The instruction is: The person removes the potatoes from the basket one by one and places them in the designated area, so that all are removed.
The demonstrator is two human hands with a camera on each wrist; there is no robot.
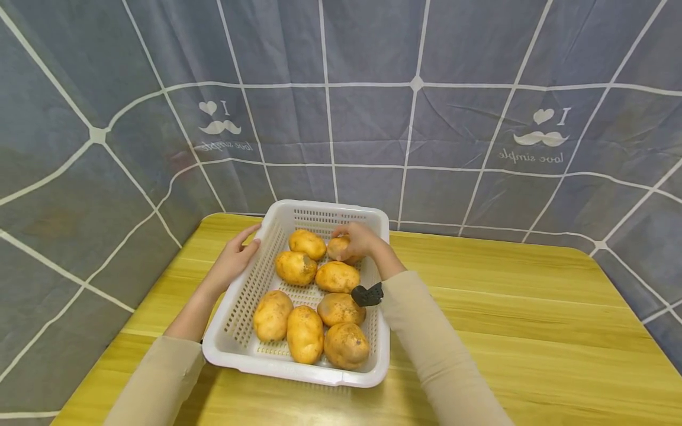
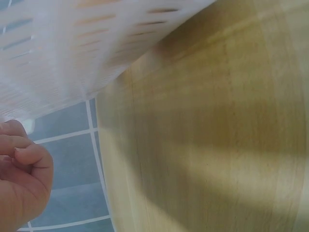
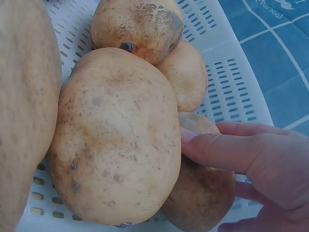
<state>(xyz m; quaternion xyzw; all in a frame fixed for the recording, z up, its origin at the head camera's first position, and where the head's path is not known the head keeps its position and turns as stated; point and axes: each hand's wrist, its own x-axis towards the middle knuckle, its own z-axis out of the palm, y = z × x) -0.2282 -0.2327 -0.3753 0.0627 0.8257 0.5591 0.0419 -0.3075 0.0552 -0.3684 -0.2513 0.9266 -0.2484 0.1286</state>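
A white perforated basket (image 1: 330, 206) stands on a wooden table (image 1: 506, 331) and holds several yellow-brown potatoes. My left hand (image 1: 246, 244) grips the basket's left rim near the far corner; in the left wrist view its curled fingers (image 2: 21, 164) lie under the basket wall (image 2: 72, 48). My right hand (image 1: 351, 239) reaches into the far right of the basket and grips a potato (image 1: 338, 248). In the right wrist view the right hand (image 3: 260, 159) has its thumb across that potato (image 3: 203, 198), which lies against a larger potato (image 3: 116, 135).
A grey-blue cloth with white lines (image 1: 373, 118) hangs close behind and left of the table. A black wrist device (image 1: 366, 294) sits on my right sleeve above the basket's right rim. Bare wooden table top extends to the right of the basket.
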